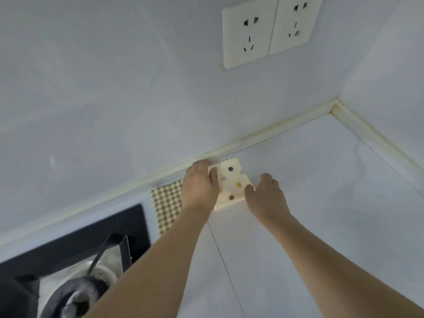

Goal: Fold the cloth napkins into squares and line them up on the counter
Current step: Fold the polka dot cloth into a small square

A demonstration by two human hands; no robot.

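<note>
A folded cream napkin with coloured dots (231,184) lies on the white counter (321,180) close to the back wall. My left hand (200,184) rests on its left edge, fingers laid over the cloth. At the napkin's right side, my right hand (263,196) touches the near right corner with its thumb. Just left of it lies a folded green-checked napkin (167,203), partly hidden under my left wrist.
A black gas hob (75,244) with a burner and pan support fills the lower left. The walls meet in a corner at the right (335,104). Two white sockets (268,28) sit on the back wall above.
</note>
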